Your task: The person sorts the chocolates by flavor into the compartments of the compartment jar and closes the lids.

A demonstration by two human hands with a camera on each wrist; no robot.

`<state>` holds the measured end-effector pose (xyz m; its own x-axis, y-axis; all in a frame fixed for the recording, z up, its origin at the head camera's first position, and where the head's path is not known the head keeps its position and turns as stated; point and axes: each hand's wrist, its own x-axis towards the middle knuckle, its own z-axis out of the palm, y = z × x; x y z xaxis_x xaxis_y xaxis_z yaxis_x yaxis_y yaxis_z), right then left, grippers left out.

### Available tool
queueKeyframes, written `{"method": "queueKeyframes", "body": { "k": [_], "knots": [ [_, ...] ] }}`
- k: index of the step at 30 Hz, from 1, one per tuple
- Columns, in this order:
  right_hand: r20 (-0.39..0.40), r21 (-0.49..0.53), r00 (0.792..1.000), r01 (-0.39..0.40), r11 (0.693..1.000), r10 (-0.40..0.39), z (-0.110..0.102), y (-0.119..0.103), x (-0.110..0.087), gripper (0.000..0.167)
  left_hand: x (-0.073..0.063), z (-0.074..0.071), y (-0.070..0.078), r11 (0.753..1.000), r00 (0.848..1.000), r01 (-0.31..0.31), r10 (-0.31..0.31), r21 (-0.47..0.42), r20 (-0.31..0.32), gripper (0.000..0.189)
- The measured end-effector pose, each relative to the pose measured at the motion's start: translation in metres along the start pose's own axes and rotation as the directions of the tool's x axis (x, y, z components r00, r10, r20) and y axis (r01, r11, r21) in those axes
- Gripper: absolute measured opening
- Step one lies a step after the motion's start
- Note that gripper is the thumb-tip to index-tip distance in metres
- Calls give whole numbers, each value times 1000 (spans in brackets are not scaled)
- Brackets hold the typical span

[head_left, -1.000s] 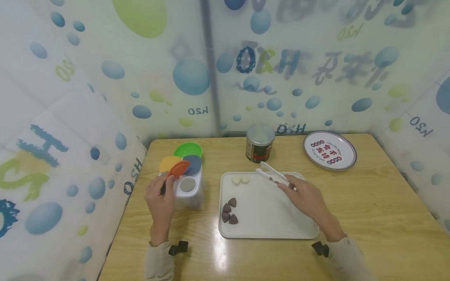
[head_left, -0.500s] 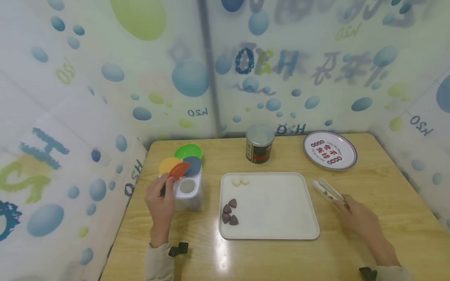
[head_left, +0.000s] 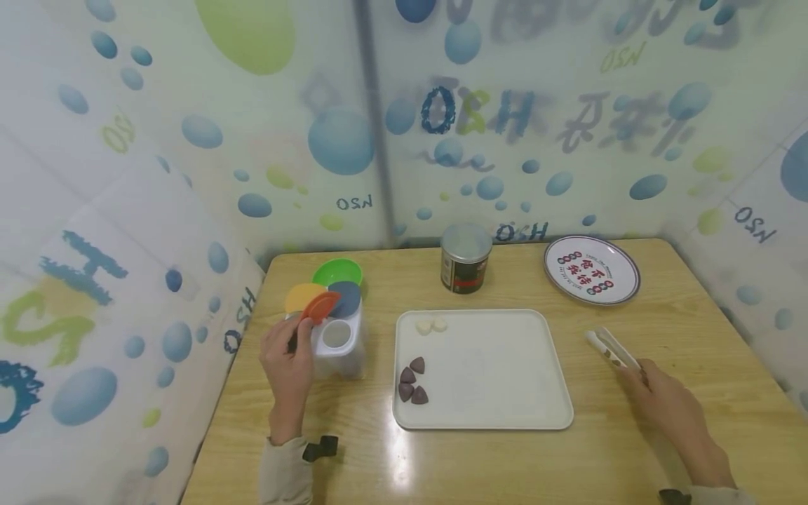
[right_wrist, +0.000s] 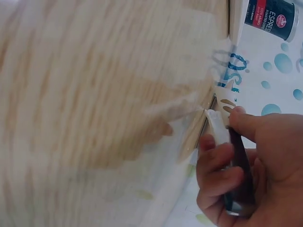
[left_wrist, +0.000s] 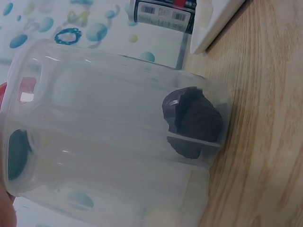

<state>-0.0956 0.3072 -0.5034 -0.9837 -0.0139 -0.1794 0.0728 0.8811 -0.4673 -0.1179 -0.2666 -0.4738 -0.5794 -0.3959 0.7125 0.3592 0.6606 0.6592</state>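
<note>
- Head view: the left hand (head_left: pixel 287 354) pinches the raised orange lid (head_left: pixel 320 306) of a divided container (head_left: pixel 334 359) at the table's left; a round opening shows beside it, with a yellow lid (head_left: pixel 303 298) and a blue lid (head_left: pixel 345 299) behind.
- Near these is a green bowl (head_left: pixel 337 273). A tray (head_left: pixel 492 379) holds two cream pieces (head_left: pixel 431 326) and four dark brown pieces (head_left: pixel 413 380) along its left side.
- The right hand (head_left: pixel 672 407) is closed around white tongs (head_left: pixel 623 350), right of the tray. A can (head_left: pixel 466 270) and a printed plate (head_left: pixel 592 270) stand farther back on the wooden table (head_left: pixel 480 470), before a bubble-patterned wall (head_left: pixel 284 126).
- Left wrist view: through the container's clear side, dark lumps (left_wrist: pixel 194 120) show at its bottom.
- Right wrist view: curled fingers clasp the tongs' dark handle (right_wrist: pixel 239 175); "ESPRE" is legible on the can.
</note>
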Motion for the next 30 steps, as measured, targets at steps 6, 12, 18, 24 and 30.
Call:
{"method": "queueKeyframes", "body": {
  "k": [6, 12, 18, 24, 30],
  "knots": [
    [49, -22, 998, -29, 999, 30, -1, -2, 3, 51, 0, 0, -1, 1000, 1000, -3, 3, -6, -2, 11],
    [116, -50, 992, -52, 997, 58, -5, -5, 8, 55, -1, -1, 1, 1000, 1000, -21, 21, -11, -8, 12],
    [156, -59, 984, -77, 995, 86, -5, -5, 11, 57, -1, -2, -1, 999, 1000, -29, 29, -23, 2, 15],
    [131, -82, 987, -84, 993, 95, -2, -9, 13, 58, -1, -1, -3, 998, 999, -48, 48, -31, -11, 16],
    [39, -152, 995, -84, 985, 91, -2, -17, 16, 65, -1, -3, -7, 990, 992, -120, 123, -79, 37, 20]
  ]
}}
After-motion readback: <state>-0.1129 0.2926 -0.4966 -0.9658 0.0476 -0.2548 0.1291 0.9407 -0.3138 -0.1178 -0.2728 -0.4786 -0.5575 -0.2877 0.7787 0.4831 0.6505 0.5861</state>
